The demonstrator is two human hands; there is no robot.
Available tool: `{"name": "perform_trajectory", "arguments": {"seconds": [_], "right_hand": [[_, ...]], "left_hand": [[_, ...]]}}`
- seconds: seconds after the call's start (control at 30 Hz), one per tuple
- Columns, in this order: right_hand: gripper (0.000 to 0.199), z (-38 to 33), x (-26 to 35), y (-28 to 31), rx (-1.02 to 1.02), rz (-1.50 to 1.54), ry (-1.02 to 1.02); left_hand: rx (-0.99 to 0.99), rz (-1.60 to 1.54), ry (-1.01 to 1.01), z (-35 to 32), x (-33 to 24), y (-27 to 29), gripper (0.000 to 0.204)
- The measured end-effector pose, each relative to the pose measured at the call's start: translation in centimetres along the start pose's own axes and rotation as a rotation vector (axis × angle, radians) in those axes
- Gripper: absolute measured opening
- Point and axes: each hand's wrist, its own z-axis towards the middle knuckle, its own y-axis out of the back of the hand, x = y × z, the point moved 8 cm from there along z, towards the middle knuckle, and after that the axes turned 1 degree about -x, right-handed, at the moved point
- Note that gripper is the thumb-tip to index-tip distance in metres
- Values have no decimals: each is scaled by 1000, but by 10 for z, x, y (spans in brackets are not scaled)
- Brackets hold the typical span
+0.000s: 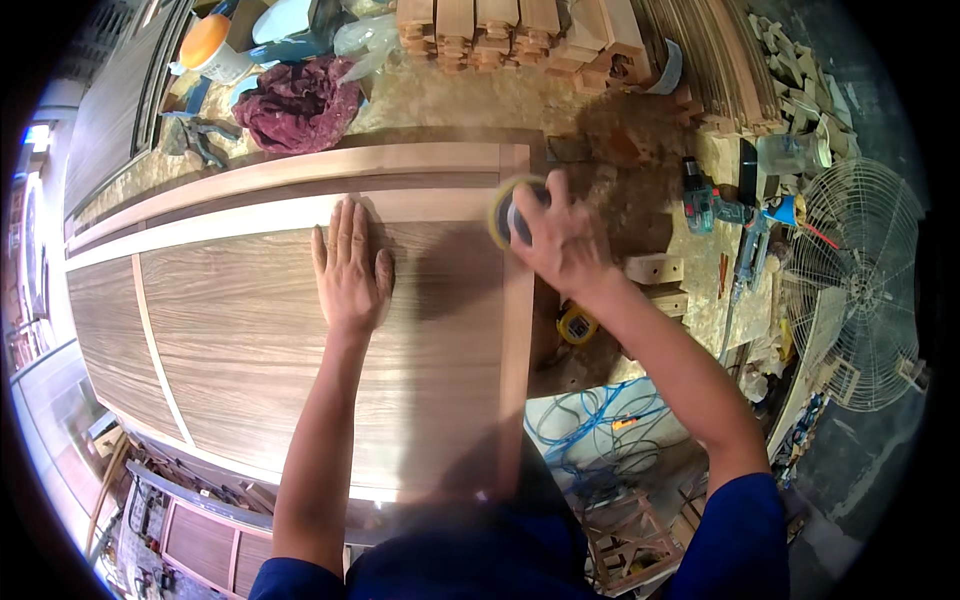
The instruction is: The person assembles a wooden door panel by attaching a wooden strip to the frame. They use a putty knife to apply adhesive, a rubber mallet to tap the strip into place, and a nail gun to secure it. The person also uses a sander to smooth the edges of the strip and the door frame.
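My left hand (350,268) lies flat on a framed wooden panel (270,330), fingertips on its pale upper rail. The fingers are stretched out and hold nothing. At the panel's upper right corner, my right hand (565,240) grips a round dark disc with a yellow rim (500,215). Motion blurs the disc, and I cannot tell its exact kind. It sits over the joint between the upper rail and the right-hand stile (516,350). Another pale wooden rail (300,175) runs along the panel's far side.
A yellow tape measure (576,325) and drilled wood blocks (655,269) lie right of the panel. Farther right are a cordless drill (698,200) and a wire fan guard (860,285). Behind lie a maroon cloth (300,105) and stacked wood pieces (480,30). Blue cables (590,410) tangle below.
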Motion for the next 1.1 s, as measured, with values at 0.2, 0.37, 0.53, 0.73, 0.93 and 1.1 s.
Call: {"name": "perform_trajectory", "arguments": {"seconds": [0.2,0.37,0.53,0.73,0.93,1.1], "right_hand": [[42,15,-9,4,-35,23,-20],[40,28,-20,7,-26,22,-47],[41,-16,1,7,111,53,-76],[52,-256,102,12,536,290,-234],[52,-381,213,72,417,355,-451],[51,-370,347,81,311,370,-497]], "left_hand": [[5,-14,-2,3,-6,-1,67],[-24,-6,-23,1,-5,-1,67],[-25,-2,-34,-1,-8,0,65],[-52,4,-29,-9,-4,-2,70],[41,-234,-190,-106,13,1,68],[-37,-534,-301,-325,86,89,52]]}}
